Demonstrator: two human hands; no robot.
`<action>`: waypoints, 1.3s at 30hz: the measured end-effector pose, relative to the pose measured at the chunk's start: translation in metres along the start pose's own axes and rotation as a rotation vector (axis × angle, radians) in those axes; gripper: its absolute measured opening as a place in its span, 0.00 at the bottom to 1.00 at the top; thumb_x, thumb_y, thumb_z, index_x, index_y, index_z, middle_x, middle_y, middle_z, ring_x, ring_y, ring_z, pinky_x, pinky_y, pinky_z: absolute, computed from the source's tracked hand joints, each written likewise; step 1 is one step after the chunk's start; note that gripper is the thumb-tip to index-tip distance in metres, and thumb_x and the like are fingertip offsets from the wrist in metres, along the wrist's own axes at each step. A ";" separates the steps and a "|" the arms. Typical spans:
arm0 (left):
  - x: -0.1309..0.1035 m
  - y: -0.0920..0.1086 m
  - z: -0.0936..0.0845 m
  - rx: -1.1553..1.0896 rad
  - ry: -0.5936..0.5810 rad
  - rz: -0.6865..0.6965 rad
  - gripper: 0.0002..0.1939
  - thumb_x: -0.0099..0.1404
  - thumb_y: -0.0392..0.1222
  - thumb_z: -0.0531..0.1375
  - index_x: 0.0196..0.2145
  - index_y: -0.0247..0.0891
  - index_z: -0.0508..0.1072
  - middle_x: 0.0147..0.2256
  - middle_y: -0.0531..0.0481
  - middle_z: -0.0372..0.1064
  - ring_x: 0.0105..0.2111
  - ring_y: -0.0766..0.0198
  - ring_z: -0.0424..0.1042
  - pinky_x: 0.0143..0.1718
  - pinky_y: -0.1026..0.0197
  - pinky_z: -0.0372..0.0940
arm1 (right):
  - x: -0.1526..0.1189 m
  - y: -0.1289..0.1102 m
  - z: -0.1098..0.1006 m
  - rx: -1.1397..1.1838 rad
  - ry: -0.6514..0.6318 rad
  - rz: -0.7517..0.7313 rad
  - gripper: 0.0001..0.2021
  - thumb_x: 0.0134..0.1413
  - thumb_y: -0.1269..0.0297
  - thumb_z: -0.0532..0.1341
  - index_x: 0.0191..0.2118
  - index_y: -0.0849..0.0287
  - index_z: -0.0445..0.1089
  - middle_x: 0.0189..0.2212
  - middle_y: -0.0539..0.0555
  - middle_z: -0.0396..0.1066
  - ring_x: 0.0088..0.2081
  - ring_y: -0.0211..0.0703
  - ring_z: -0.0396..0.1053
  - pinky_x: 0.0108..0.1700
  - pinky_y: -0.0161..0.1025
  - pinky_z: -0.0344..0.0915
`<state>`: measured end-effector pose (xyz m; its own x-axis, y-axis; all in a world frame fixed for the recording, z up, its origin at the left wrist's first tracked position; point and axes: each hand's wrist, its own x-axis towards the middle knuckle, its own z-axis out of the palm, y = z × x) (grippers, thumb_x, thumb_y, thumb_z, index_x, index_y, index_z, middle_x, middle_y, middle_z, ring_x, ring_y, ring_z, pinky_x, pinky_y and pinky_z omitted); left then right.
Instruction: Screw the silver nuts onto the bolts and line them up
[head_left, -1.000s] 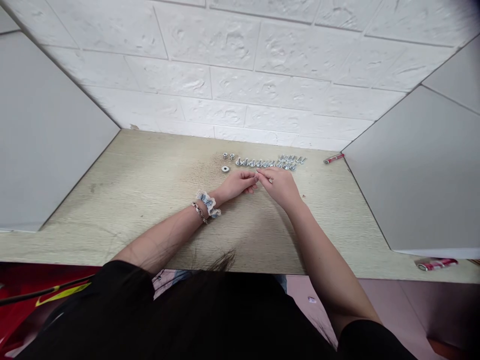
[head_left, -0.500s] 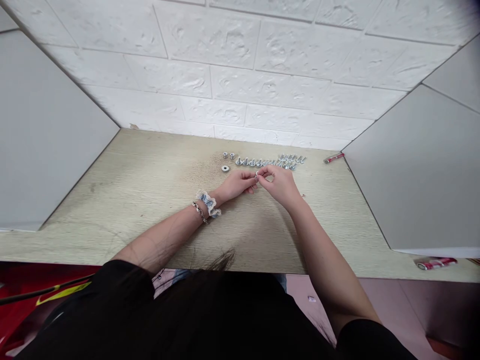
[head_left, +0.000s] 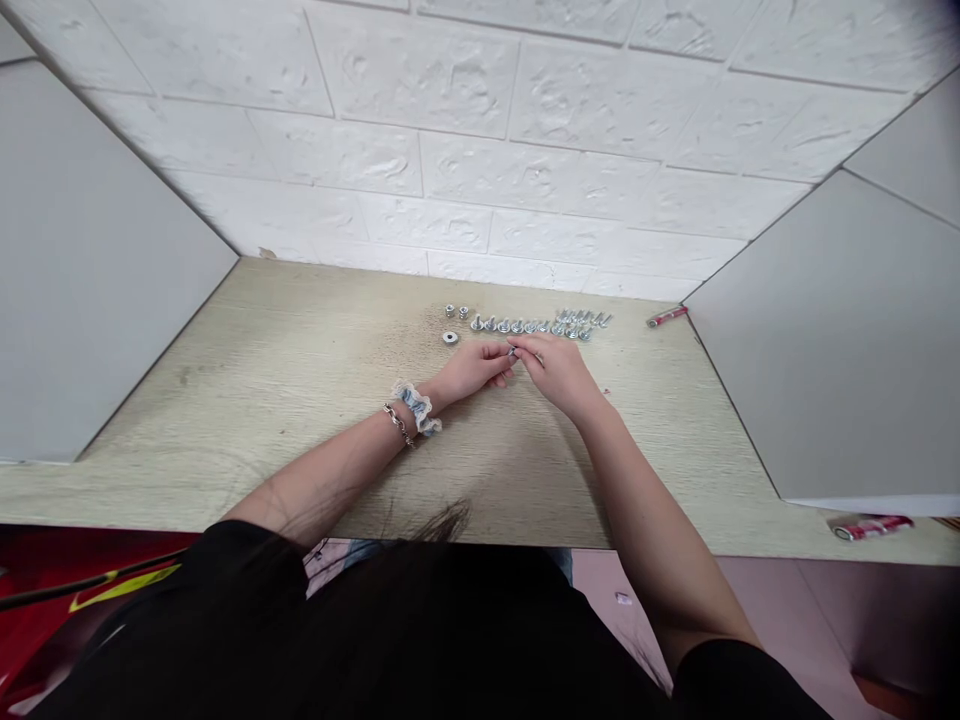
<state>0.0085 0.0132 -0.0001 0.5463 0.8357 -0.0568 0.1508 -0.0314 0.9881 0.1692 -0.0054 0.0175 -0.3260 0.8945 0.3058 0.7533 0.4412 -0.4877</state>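
Note:
My left hand (head_left: 474,369) and my right hand (head_left: 559,372) meet fingertip to fingertip over the wooden table (head_left: 300,370). Between them they pinch a small silvery metal piece (head_left: 512,351), mostly covered by the fingers. Just beyond my hands runs a row of bolts with washers (head_left: 517,326), standing on their heads. More screws (head_left: 581,316) lie behind the row's right end. A round washer-like part (head_left: 450,338) is at the row's left, with two small nuts (head_left: 457,312) behind it.
A white brick-patterned wall (head_left: 480,150) closes off the back. Grey panels stand at left (head_left: 97,270) and right (head_left: 840,330). One red cylinder (head_left: 667,316) rests by the right panel, another (head_left: 874,528) near the front right edge.
My right fingers have shifted slightly and curled closer round the small metal piece. My left hand has barely moved.

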 end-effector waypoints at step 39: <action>0.007 -0.012 0.003 -0.080 0.016 0.022 0.14 0.63 0.44 0.55 0.24 0.32 0.67 0.19 0.54 0.64 0.21 0.71 0.64 0.29 0.65 0.61 | -0.001 -0.011 0.024 0.433 -0.004 0.173 0.19 0.58 0.55 0.51 0.50 0.59 0.66 0.48 0.58 0.70 0.49 0.47 0.67 0.52 0.46 0.63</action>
<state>0.0132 0.0174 -0.0130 0.5356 0.8438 -0.0329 0.0724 -0.0070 0.9974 0.1478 -0.0091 0.0029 -0.2193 0.9576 0.1869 0.4895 0.2737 -0.8279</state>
